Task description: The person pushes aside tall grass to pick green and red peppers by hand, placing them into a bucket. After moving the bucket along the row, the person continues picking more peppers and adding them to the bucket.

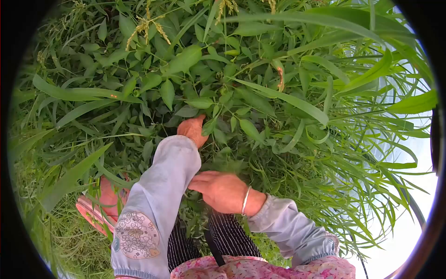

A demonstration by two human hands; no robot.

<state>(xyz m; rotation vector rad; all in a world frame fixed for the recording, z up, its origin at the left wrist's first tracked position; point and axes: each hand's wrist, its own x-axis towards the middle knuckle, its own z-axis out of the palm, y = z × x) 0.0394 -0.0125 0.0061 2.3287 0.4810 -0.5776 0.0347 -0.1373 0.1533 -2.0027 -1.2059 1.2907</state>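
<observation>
My left hand (pixel 193 131) reaches into the leafy green plants (pixel 186 60), with its back toward me. Leaves hide its fingers, so whatever they touch or hold does not show. Below and to the right, my right hand (pixel 220 191) is beside the left sleeve (pixel 174 162), its fingers stretched out toward the left and slightly blurred. Nothing shows in that hand. A silver bangle (pixel 245 201) circles the right wrist. Broad pointed leaves (pixel 200 103) hang just above my left hand.
Long grass blades (pixel 288 100) arch across the plants, and seed heads (pixel 147 25) stand at the top. A sandalled foot (pixel 109 197) is at lower left. Striped trousers (pixel 232 235) and a pink floral garment (pixel 265 267) fill the bottom. Pale sheeting or sky (pixel 404 209) shows at right.
</observation>
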